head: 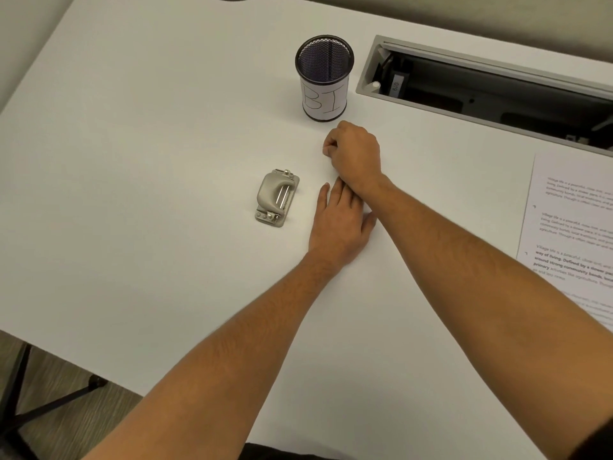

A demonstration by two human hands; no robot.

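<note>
My left hand (338, 224) lies flat on the white table (149, 144), fingers straight and pointing away from me, just right of a small grey metal hole punch (277, 198). My right hand (355, 151) sits beyond it with the wrist crossing over my left fingertips. Its fingers are curled into a loose fist with the thumb against them, and I see nothing in it. A black mesh cup (324, 78) with a white label marked "BI" stands upright just past my right hand, not touching it.
Printed sheets of paper (570, 220) lie at the table's right edge. A long open cable tray (497, 91) is cut into the tabletop at the back right. A black chair base (33, 410) stands on the floor at the lower left.
</note>
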